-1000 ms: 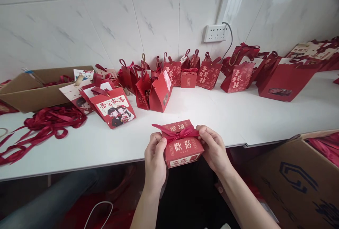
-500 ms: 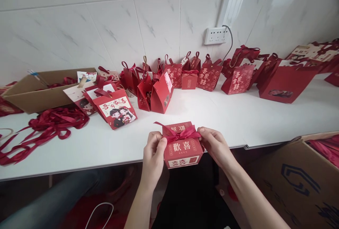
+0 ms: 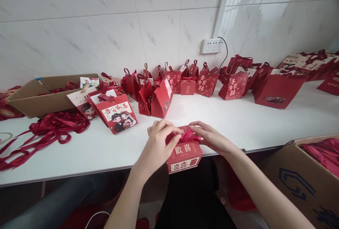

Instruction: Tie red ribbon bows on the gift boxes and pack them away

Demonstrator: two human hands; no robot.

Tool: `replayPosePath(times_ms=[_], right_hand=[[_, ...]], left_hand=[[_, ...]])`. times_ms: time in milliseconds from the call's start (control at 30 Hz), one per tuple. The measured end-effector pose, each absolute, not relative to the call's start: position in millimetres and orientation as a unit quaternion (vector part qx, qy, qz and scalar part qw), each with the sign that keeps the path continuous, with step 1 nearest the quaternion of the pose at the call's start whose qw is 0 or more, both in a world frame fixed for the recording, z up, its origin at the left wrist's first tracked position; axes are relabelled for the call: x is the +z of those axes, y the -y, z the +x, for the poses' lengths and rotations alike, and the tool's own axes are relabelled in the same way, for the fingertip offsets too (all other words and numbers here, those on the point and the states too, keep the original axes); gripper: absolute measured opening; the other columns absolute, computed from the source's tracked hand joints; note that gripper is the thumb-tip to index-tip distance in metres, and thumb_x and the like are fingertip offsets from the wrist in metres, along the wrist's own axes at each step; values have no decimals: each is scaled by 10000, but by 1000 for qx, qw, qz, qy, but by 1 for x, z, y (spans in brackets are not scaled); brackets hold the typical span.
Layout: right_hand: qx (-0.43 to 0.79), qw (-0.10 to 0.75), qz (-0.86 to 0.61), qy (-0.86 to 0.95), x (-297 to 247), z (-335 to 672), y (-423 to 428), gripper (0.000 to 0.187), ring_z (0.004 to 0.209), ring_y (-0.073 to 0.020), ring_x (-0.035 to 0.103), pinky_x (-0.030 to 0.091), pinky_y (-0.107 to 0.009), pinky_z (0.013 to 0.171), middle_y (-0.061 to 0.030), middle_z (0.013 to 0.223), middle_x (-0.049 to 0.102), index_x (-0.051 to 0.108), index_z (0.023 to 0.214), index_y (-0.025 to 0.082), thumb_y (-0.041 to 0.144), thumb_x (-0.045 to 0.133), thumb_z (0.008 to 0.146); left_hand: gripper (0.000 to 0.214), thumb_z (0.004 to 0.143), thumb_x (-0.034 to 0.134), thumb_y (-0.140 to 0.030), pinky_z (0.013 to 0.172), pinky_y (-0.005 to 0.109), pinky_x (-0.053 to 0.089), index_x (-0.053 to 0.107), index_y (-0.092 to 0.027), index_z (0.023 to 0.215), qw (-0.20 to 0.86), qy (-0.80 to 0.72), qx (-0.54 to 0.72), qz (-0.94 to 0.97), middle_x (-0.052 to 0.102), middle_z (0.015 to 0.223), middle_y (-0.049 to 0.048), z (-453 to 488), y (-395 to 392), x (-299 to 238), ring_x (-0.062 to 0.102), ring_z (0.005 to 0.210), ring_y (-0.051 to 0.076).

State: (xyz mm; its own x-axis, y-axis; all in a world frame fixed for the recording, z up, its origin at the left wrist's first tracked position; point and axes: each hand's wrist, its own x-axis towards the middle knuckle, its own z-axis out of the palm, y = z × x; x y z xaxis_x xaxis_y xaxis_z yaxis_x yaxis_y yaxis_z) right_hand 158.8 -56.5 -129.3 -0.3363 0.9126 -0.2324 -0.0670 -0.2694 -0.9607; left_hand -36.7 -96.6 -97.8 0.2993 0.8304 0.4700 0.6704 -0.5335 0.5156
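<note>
We face a tiled wall (image 3: pixel 111 34), with a long white table (image 3: pixel 225 123) running along it. At our lower right stands a big carton (image 3: pixel 295 177) printed in blue, red fabric showing at its open top; a smaller carton (image 3: pixel 45 101) sits on the table's left part. Red bags (image 3: pixel 208 83) line the back of the table, and the big bag (image 3: pixel 279 89) on the right has a small window in its front. Left of centre, a leaning bag (image 3: pixel 120 114) bears a cartoon couple. In front of the smaller carton lies a heap of ribbon (image 3: pixel 57 126). Our box (image 3: pixel 183 156) is at the table's near edge, between both hands. The left hand (image 3: pixel 159 144) arches over its left side, thumb and fingertips drawn together. The right hand (image 3: pixel 209 139) reaches along the right side, fingers bent by the far corner; we cannot tell whether it grips anything there or merely touches. Last comes the red bow (image 3: pixel 189 135) on the box's top, its left part pinched by the left hand.
</note>
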Motion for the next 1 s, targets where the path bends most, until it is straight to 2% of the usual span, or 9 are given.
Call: replayPosePath(times_ms=[167, 333, 433, 500, 600, 700, 833, 933, 1000], right_hand=[[689, 388, -377, 482, -133, 162, 52, 308, 616, -90, 488, 386, -244, 615, 24, 686, 546, 545, 736, 156, 403, 724, 694], [575, 431, -407, 564, -115, 164, 43, 309, 567, -84, 409, 320, -251, 578, 49, 606, 486, 537, 659, 160, 422, 697, 697], [507, 407, -426, 630, -101, 157, 30, 324, 575, -90, 408, 315, -256, 575, 43, 606, 500, 537, 628, 163, 446, 675, 702], [507, 376, -417, 654, -97, 149, 17, 327, 556, -89, 412, 318, -253, 557, 43, 588, 511, 541, 627, 164, 449, 691, 680], [523, 335, -411, 667, -103, 134, -5, 309, 549, -97, 451, 355, -256, 555, 34, 576, 536, 566, 632, 159, 415, 738, 626], [487, 337, -467, 656, -114, 130, -21, 261, 589, -120, 498, 378, -266, 571, -4, 639, 584, 608, 693, 145, 350, 750, 617], [415, 407, -529, 618, -120, 148, -6, 280, 707, -142, 526, 381, -273, 625, -45, 826, 598, 574, 868, 154, 412, 609, 765], [383, 430, -533, 620, -117, 164, 33, 387, 627, -131, 487, 373, -272, 612, -4, 690, 539, 547, 784, 171, 540, 451, 849], [387, 406, -528, 637, -114, 168, 62, 479, 576, -125, 439, 351, -266, 577, 20, 595, 463, 512, 694, 181, 603, 367, 869]], left_hand=[[154, 906, 477, -232, 857, 372, 409, 630, -235, 890, 156, -458, 347, 803, 604, 927, 35, -40, 96, -103, 555, 896, 192], [186, 913, 461, -232, 889, 362, 413, 631, -261, 980, 186, -438, 346, 809, 625, 957, 33, -42, 95, -103, 576, 930, 193], [234, 917, 449, -221, 923, 361, 408, 620, -281, 1065, 177, -431, 343, 816, 611, 990, 37, -42, 95, -102, 571, 967, 192], [275, 919, 435, -204, 945, 370, 403, 627, -290, 1096, 160, -430, 334, 823, 588, 1024, 47, -43, 96, -101, 550, 1012, 196], [310, 907, 429, -172, 968, 389, 392, 663, -297, 1066, 139, -433, 313, 834, 566, 1074, 55, -43, 98, -100, 513, 1075, 212], [307, 895, 435, -170, 974, 398, 393, 678, -288, 1040, 151, -445, 301, 830, 559, 1116, 56, -42, 97, -101, 496, 1106, 222], [276, 908, 437, -223, 1005, 433, 357, 669, -301, 1035, 179, -457, 333, 805, 553, 1173, 49, -44, 93, -106, 476, 1147, 233], [218, 898, 467, -269, 1004, 404, 353, 632, -280, 1040, 172, -495, 442, 728, 543, 1177, 46, -48, 97, -112, 479, 1146, 226], [142, 886, 482, -288, 920, 346, 401, 602, -242, 948, 154, -544, 522, 639, 565, 1050, 38, -51, 104, -116, 522, 1040, 203]])
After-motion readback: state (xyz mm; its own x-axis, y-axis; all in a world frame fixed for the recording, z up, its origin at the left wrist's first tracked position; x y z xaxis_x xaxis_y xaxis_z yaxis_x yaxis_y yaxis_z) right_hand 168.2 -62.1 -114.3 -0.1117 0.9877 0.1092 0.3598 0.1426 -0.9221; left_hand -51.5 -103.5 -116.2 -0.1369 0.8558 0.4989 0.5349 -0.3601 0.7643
